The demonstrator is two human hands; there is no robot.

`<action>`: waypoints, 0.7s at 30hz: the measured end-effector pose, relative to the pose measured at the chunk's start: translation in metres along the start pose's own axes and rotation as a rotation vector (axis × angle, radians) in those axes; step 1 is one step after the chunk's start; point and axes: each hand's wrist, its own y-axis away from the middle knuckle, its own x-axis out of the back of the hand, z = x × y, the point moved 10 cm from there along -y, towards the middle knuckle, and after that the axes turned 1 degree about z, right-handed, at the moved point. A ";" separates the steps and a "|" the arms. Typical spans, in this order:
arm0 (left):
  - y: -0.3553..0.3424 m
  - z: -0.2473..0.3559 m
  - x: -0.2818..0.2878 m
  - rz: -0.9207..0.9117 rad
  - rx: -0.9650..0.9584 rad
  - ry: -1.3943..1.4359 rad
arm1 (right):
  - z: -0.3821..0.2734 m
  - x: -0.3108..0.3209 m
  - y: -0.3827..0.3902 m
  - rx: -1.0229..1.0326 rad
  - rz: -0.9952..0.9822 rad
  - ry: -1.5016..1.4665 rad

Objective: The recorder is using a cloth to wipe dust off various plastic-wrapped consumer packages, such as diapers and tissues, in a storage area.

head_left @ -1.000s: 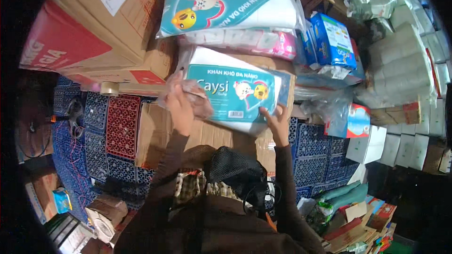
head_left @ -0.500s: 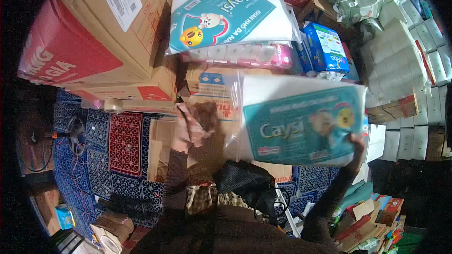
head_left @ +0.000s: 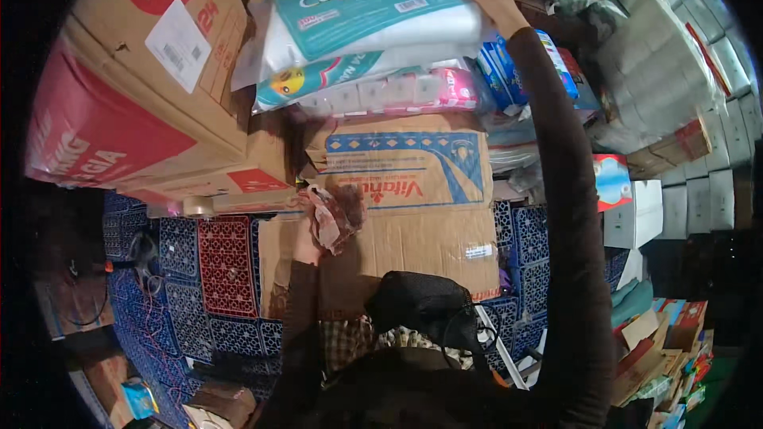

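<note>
My right hand (head_left: 494, 9) reaches far forward, gripping the right end of a white and teal pack of dry wipes (head_left: 358, 12). That pack rests on a second similar pack (head_left: 306, 79), which shows beneath it. Under both lies a clear plastic bundle with pink ends (head_left: 453, 89). Lower down, my left hand (head_left: 308, 240) is closed on a crumpled pinkish-brown cloth (head_left: 335, 221), held over a flattened cardboard sheet (head_left: 421, 242). The cloth hides part of the left fingers.
Large cardboard boxes (head_left: 159, 95) stand on the left, with a tape roll (head_left: 199, 206) by their lower edge. Blue packs (head_left: 501, 71) and stacked white packages (head_left: 652, 71) are on the right. A black mesh bag (head_left: 417, 302) lies close to me. Blue and red plastic tiles (head_left: 226, 266) cover the floor.
My right hand has carried the pack forward and left, onto the other pack. The cardboard sheet is now uncovered. My left hand still holds the cloth.
</note>
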 end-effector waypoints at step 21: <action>0.041 0.033 -0.033 0.686 -0.577 -0.205 | 0.123 0.069 0.218 -0.248 0.284 0.443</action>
